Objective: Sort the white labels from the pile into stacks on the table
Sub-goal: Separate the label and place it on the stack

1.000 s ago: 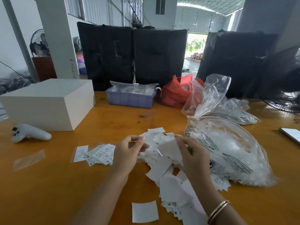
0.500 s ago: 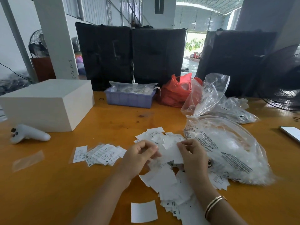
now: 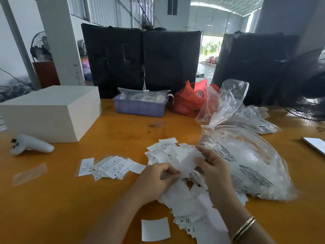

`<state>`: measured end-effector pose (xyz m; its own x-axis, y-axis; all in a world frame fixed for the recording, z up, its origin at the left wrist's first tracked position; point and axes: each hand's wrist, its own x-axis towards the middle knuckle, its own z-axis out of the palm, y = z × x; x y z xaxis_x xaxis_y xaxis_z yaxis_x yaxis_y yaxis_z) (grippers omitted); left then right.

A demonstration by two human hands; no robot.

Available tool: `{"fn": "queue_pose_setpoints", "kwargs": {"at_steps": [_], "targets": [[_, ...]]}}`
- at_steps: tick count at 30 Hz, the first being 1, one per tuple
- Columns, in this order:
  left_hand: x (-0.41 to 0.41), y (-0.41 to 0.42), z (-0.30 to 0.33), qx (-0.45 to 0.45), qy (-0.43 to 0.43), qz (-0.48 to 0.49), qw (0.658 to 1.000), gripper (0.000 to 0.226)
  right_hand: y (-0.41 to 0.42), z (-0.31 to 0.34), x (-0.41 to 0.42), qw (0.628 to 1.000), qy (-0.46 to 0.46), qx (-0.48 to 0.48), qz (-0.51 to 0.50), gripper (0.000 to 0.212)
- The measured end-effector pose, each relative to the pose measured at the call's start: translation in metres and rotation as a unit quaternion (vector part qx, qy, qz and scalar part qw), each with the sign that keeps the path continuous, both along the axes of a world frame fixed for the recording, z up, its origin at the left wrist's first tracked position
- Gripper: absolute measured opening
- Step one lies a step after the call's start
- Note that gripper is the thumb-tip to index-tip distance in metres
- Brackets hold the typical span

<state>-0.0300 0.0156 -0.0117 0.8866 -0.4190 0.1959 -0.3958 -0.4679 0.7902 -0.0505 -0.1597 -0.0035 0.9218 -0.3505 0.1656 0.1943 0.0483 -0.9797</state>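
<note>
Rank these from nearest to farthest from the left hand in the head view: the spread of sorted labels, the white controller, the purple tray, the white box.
From the left hand:
1. Spread of sorted labels, just to its left on the table.
2. Purple tray, at the table's back, and the white controller, far left, are too close to call.
4. White box, back left.

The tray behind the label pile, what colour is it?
The tray is pale purple-blue, lavender; the head view shows it.
</note>
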Motion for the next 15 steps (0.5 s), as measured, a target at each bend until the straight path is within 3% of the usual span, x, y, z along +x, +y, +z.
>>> {"fn": "queue_pose_setpoints", "kwargs": {"at_steps": [3,5,12,15], "targets": [[0.0017,0.0009,0.0057,-0.076,0.003,0.040,0.996,0.008,-0.0005,0.0028,-0.0015,0.997,-0.034,0.055,0.048,0.040],[0.0037,0.0011,0.0083,-0.128,0.004,0.058,0.990,0.009,-0.0008,0.0021,-0.0016,0.994,-0.052,0.041,0.081,0.040],[0.0074,0.0074,0.0074,-0.229,0.053,0.122,0.964,0.011,-0.0017,-0.0055,-0.0038,0.983,-0.047,-0.138,0.113,0.058],[0.0082,0.0083,0.0089,-0.244,0.070,0.133,0.958,0.013,0.0015,-0.0032,-0.0082,0.978,-0.018,-0.154,0.139,0.057]]}}
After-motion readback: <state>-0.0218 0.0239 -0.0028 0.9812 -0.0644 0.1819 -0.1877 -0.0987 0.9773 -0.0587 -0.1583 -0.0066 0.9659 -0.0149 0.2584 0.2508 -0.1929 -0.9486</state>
